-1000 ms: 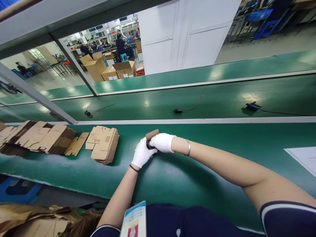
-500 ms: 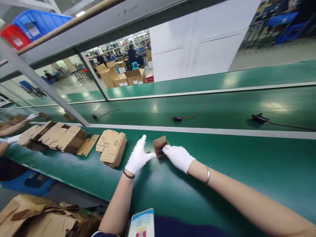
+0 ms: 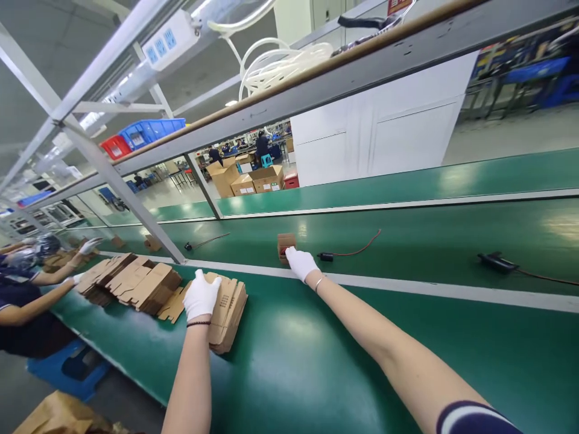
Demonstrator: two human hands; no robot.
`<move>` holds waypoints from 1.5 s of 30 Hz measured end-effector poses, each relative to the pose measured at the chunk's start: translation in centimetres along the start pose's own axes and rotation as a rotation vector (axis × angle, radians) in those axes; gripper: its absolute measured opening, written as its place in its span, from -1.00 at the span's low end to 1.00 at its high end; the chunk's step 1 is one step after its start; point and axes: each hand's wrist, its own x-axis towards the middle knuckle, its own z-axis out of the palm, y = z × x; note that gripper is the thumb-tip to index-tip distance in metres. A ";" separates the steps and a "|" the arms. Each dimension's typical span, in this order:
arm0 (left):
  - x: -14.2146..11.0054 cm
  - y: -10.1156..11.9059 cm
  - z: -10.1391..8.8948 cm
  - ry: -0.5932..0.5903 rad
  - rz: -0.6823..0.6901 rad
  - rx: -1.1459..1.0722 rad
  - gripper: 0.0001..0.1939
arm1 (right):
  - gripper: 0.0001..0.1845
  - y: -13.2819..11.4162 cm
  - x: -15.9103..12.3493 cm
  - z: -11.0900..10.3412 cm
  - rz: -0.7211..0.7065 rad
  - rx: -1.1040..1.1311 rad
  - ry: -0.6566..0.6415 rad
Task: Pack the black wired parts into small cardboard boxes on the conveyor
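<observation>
My right hand [image 3: 302,264], in a white glove, is closed on the near side of a small cardboard box [image 3: 286,240] on the far green belt. The box's flap stands up, and something dark red shows inside; my fingers hide part of it. Over the left side of a stack of flattened cardboard boxes [image 3: 230,310] lies my gloved left hand [image 3: 201,295], thumb and fingers apart. Just right of the small box is a black cylindrical part [image 3: 325,257] with a thin red wire.
Another black part with a wire [image 3: 497,263] lies on the belt at right, and a smaller one [image 3: 188,246] at left. More flattened boxes [image 3: 145,283] are piled left of my stack. A co-worker's gloved hand [image 3: 90,245] reaches over the belt. A metal post [image 3: 131,199] crosses the left side.
My right hand has carried the small box from the near surface up and over onto the far belt. My left hand has moved left to the flattened-box stack. The view has tilted upward.
</observation>
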 end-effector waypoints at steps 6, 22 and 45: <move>-5.0 2.8 -1.5 0.255 0.098 -0.445 -0.41 | -0.37 -4.9 -6.4 1.5 -0.154 0.479 0.165; -16.1 10.9 8.0 -0.413 0.271 -1.514 -0.64 | -0.51 0.5 -15.4 0.3 0.238 1.111 0.412; -18.2 13.0 6.5 -0.222 0.450 -1.239 -0.75 | -0.72 -1.6 -17.2 -1.1 0.198 0.933 0.632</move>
